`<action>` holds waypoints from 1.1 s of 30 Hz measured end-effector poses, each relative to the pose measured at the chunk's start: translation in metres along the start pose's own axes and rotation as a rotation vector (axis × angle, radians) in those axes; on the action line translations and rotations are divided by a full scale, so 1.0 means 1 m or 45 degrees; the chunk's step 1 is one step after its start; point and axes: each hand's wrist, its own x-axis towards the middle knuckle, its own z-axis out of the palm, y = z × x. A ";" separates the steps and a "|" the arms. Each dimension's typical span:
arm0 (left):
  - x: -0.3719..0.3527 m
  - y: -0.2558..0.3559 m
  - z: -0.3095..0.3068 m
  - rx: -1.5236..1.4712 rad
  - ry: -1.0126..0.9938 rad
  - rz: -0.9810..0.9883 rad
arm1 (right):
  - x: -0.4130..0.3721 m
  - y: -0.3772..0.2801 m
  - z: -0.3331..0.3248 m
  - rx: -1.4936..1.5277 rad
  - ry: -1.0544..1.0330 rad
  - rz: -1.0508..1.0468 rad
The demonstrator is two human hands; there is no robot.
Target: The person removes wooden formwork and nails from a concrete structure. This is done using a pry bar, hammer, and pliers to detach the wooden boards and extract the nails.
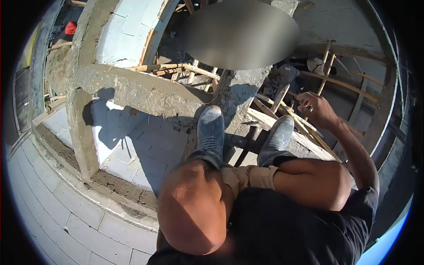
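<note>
We are seeing the right hand (316,108) hanging in the air over the wooden poles (289,115), its fingers (304,100) curling inward; if they are grasping something, we cannot tell. The poles are lying just beside the right boot (278,132), near the concrete beam (132,90)

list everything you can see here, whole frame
concrete beams: several, grey, crossing at left and centre
white blocks: many, white, between the beams and across the lower left
wooden poles: many, tan, a framework at centre and right
red thing: one, red, top left, too small to tell what it is
boots: two, dusty grey, centre, toes towards the beams and poles
knees: two, bare, bottom centre
right hand: one, fingers half curled, nothing seen in its grip, above the poles at right
left hand: not in view
</note>
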 end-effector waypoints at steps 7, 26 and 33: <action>0.005 -0.051 0.009 0.154 -0.218 -0.505 | -0.005 0.025 0.137 -0.024 0.046 -0.173; 0.228 -0.024 0.075 -0.338 -0.388 -0.394 | -0.016 -0.011 0.068 1.604 0.639 -0.648; 0.273 0.030 0.124 -0.577 -0.448 -0.624 | -0.044 0.034 0.057 1.521 1.138 -0.371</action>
